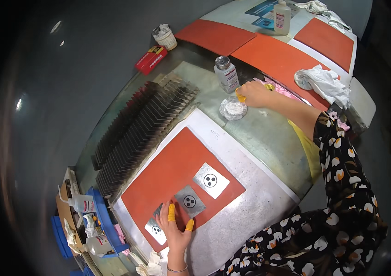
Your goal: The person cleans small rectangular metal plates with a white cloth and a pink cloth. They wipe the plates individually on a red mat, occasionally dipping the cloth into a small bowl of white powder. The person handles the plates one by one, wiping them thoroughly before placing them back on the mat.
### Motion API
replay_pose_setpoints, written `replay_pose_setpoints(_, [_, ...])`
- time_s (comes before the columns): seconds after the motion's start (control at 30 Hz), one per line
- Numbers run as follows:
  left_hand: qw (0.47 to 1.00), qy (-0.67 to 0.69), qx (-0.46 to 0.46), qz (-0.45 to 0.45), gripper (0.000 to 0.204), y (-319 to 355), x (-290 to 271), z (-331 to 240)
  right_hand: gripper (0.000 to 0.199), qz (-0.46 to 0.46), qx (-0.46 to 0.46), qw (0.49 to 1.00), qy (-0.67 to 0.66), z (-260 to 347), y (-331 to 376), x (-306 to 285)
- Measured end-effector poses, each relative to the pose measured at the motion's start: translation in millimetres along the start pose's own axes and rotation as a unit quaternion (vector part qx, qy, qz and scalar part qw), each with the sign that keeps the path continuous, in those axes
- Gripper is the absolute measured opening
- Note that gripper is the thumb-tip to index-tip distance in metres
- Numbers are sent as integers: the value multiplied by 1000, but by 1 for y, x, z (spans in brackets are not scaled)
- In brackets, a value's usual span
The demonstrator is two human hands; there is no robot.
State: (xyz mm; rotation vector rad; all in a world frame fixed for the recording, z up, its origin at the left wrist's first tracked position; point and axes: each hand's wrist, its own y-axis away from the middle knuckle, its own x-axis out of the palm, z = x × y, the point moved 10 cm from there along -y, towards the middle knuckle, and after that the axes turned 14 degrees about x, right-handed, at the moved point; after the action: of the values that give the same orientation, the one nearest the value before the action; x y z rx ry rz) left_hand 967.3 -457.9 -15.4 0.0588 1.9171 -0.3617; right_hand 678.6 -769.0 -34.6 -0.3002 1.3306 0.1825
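My left hand (175, 232) rests on an orange-red mat (158, 165), fingers spread, with yellow finger cots on two digits. Its fingertips lie beside and partly over a square metal plate (157, 231) with a black round mark. Two similar plates, a grey plate (189, 201) and a brighter plate (210, 180), lie to the right. My right hand (256, 94), also wearing yellow cots, is closed with fingertips down at the edge of a small dish with crumpled white material (233, 108). What its fingers hold, if anything, is hidden. A clear bottle with a metal cap (226, 74) stands just behind.
A long rack of thin upright metal plates (145, 133) lines the left. A red box (151, 60) and a cup of crumpled paper (164, 37) stand beyond it. Blue bins (103, 216) hold squeeze bottles at lower left. White cloth (324, 83) lies on farther mats (287, 57).
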Motion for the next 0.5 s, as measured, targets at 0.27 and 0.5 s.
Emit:
replay_pose_setpoints(0.27, [997, -15, -63, 44, 97, 21, -11, 37, 19, -77, 15, 996, -37, 2, 27, -34])
replay_pose_setpoints(0.5, [996, -1, -82, 38, 101, 39, -18, 77, 19, 193, -28, 927, -320, 139, 105, -20])
